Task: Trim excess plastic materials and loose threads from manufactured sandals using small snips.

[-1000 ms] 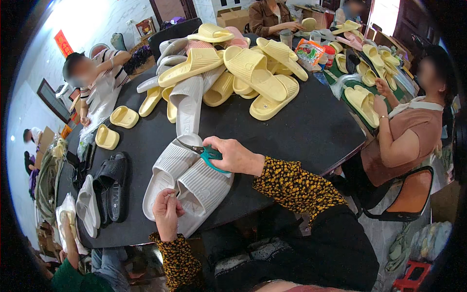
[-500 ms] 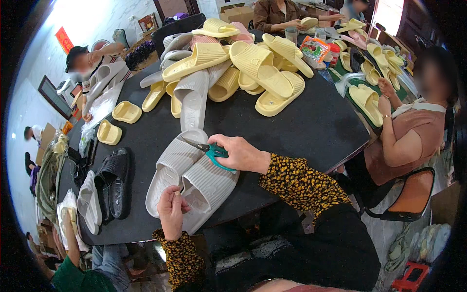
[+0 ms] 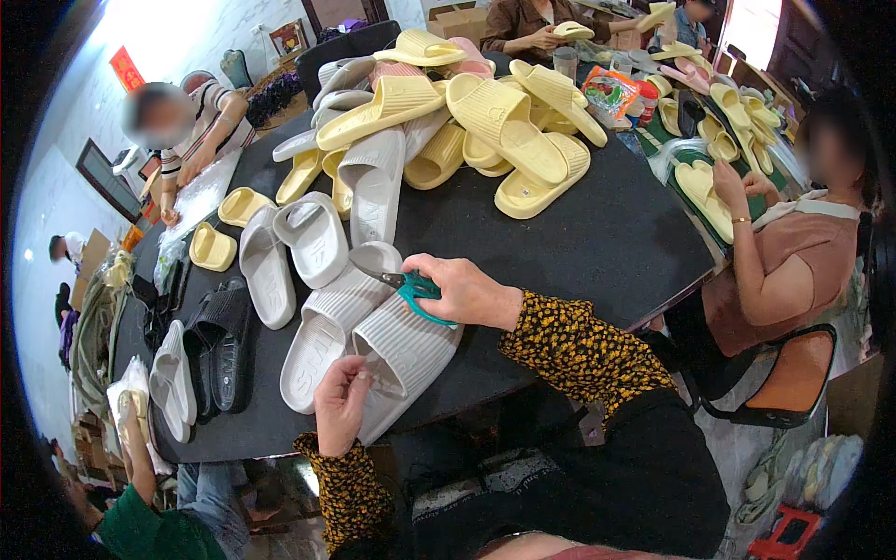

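Note:
A pair of grey slippers lies side by side in front of me: the left slipper (image 3: 327, 317) and the right slipper (image 3: 411, 345). My right hand (image 3: 462, 292) grips teal-handled scissors (image 3: 417, 297) above the right slipper, with the dark blades pointing left over the toe area of the left one. My left hand (image 3: 343, 397) is at the foot opening of the right slipper, thumb and fingers pinched together. Whatever it pinches is too small to make out. Just beyond the pair lie two more grey slippers, one long (image 3: 267, 266) and one turned toward me (image 3: 313, 240).
A heap of yellow slippers (image 3: 504, 131) with grey and pink ones covers the far part of the black table (image 3: 560, 271). Black slippers (image 3: 230, 345) and light grey slippers (image 3: 172, 381) lie at the left. People sit around, one close on the right (image 3: 784, 252).
Two grey slippers, held earlier by the person at the far left, now lie on the table; that person's hands are at clear plastic. My left hand has shifted slightly right; my right hand barely moved.

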Demonstrator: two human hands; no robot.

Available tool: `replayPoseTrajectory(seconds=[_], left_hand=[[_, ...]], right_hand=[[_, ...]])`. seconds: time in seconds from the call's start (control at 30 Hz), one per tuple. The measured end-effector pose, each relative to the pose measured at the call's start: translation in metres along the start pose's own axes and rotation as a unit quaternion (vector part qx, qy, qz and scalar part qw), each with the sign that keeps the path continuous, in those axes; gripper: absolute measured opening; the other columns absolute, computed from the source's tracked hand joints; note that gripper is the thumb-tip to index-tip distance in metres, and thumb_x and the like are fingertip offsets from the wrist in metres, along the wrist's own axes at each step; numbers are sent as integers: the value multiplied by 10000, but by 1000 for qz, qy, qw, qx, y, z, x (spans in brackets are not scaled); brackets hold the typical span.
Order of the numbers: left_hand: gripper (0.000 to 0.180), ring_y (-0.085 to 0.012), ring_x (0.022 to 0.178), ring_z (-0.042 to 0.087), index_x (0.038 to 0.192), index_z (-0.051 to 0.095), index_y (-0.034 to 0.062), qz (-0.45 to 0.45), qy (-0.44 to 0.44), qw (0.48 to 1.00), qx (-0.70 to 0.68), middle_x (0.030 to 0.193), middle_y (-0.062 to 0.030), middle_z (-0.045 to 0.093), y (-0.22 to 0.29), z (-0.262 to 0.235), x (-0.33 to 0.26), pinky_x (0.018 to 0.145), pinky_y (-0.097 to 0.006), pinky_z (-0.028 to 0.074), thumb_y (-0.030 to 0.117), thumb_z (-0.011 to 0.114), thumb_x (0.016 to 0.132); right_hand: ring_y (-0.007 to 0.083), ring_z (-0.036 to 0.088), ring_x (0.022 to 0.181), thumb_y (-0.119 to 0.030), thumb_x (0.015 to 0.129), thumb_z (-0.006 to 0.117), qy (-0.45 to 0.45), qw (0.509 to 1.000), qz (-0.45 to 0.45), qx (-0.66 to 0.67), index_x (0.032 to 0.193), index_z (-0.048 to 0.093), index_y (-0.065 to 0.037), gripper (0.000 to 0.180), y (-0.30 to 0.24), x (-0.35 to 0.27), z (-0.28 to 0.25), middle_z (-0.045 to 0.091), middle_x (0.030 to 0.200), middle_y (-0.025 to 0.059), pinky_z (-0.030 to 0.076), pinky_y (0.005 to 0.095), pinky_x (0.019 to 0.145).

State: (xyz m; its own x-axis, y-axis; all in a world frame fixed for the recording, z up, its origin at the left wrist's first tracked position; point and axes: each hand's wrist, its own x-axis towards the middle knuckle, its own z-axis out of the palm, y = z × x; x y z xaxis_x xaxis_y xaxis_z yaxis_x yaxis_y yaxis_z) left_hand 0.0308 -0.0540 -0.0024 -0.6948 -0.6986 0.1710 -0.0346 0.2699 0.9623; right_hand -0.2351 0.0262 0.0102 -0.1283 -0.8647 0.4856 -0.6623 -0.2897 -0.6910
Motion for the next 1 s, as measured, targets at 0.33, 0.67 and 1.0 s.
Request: replayPoseTrajectory(seconds=[0.33,0.67,1.0], left_hand=[[77,-133,835,583,942,596,-41,66,-38,992,99,924,-79,629,10,10,0,745,-245,467,-32,539,892],[113,-116,717,591,964,516,-11,-26,74,995,-59,832,-70,627,19,12,-10,673,-258,495,79,452,988],[112,-85,698,564,961,535,5,-39,122,992,-10,839,-40,591,13,5,-10,608,-219,470,85,460,983]], right_hand=[[364,643,886,-150,779,676,15,1000,-19,-19,1139,492,-14,427,3,1,2,643,939,223,525,411,751],[362,641,886,-154,777,677,6,999,-33,-14,1135,486,-26,425,0,-4,3,642,953,220,521,415,755],[369,642,869,-156,778,674,3,999,-35,-25,1140,483,-25,430,2,-2,2,637,945,225,527,416,740]])
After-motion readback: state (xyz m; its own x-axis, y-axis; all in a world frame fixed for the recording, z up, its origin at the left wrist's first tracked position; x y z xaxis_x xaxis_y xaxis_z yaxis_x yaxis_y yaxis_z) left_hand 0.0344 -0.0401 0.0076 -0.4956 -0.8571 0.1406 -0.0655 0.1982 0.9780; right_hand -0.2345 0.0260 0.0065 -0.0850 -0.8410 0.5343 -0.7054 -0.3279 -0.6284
